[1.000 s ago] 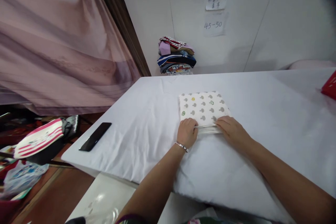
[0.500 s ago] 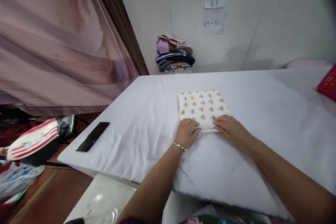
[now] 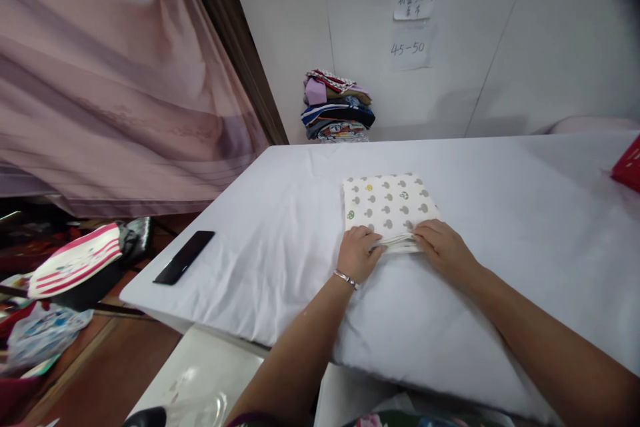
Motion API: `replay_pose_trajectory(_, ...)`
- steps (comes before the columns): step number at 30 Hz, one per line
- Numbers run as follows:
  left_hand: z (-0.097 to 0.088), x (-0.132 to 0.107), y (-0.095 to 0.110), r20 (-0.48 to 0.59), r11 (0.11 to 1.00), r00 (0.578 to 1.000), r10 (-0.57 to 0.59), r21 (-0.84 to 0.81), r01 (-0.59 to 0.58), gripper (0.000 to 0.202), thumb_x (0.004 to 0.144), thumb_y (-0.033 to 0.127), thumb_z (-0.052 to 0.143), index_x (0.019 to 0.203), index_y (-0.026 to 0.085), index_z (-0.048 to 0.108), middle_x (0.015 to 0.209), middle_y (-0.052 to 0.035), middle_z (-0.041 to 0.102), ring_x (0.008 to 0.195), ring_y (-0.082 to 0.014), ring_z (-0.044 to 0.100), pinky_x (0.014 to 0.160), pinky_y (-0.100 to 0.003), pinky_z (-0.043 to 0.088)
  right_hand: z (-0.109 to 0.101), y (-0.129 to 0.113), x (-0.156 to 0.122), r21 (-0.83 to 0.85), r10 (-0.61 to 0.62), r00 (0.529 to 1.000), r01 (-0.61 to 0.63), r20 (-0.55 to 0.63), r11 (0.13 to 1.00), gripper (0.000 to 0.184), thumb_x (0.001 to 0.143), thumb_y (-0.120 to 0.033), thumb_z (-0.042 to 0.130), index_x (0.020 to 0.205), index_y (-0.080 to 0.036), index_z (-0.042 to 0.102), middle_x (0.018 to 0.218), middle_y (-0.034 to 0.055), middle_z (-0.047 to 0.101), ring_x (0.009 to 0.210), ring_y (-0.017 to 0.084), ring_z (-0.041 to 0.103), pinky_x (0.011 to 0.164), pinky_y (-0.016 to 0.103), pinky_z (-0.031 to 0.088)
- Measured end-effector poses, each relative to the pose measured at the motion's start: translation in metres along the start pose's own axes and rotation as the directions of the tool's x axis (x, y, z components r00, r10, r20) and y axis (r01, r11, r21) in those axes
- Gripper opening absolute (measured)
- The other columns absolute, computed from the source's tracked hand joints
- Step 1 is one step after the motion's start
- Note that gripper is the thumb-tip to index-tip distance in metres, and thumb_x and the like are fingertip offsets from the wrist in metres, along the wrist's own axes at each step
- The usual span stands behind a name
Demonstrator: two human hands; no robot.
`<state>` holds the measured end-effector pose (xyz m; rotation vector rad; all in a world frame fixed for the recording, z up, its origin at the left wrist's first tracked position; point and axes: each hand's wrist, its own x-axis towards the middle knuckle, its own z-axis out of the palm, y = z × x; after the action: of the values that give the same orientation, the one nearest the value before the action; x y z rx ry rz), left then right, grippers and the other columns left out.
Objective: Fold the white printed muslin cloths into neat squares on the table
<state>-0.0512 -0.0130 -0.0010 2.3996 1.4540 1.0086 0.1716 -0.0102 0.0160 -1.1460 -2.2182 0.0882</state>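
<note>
A folded cream cloth printed with grey shapes lies flat on the white-covered table. My left hand, with a bracelet at the wrist, has its fingers curled on the cloth's near left corner. On the near right corner rests my right hand, its fingers closed over the edge. Both hands pinch the near edge of the folded layers.
A black phone lies near the table's left edge. A stack of folded clothes stands against the wall behind the table. A pink curtain hangs at the left. A red object shows at the right edge. Bags and striped cloth clutter the floor.
Both hands stay on the cloth's near edge and the cloth has not shifted. Only the view has moved slightly.
</note>
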Motion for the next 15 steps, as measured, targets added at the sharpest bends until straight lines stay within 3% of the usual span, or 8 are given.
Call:
replay_pose_trajectory(3,-0.0012,0.0008,0.0019,-0.002,1.0,1.0,-0.007,0.002,0.007,0.011,0.082,0.026,0.055,0.089,0.023,0.063,0.085,-0.0023,0.059,0.085,-0.0169,0.051,0.079,-0.033,0.039,0.0016,0.0006,-0.0001,-0.021,-0.021,0.999,0.02,-0.036,1.0,0.023,0.09,-0.026,0.036,0.093,-0.021,0.059,0.091,0.0081,0.061,0.087,0.021,0.054,0.075,0.038,0.044)
replay_pose_trajectory(8,-0.0042,0.0009,0.0052,0.026,0.998,1.0,0.008,0.069,-0.01,0.017,0.087,0.025,0.044,0.087,0.022,0.061,0.085,-0.0038,0.057,0.085,-0.0176,0.05,0.077,-0.034,0.037,0.0004,0.0048,0.0003,-0.013,-0.051,0.996,0.052,0.066,0.999,0.025,0.091,-0.027,0.036,0.091,-0.022,0.06,0.091,0.0065,0.062,0.086,0.02,0.054,0.074,0.037,0.044)
replay_pose_trajectory(15,-0.002,-0.0004,0.007,0.058,0.994,0.998,0.027,0.103,-0.032,0.011,0.083,0.02,0.049,0.089,0.022,0.058,0.089,-0.0038,0.056,0.087,-0.0185,0.048,0.08,-0.035,0.037,-0.0023,0.0086,-0.0006,0.017,-0.054,0.988,0.052,0.146,0.999,0.025,0.089,-0.031,0.04,0.104,-0.023,0.059,0.099,0.0068,0.061,0.093,0.021,0.053,0.078,0.038,0.044)
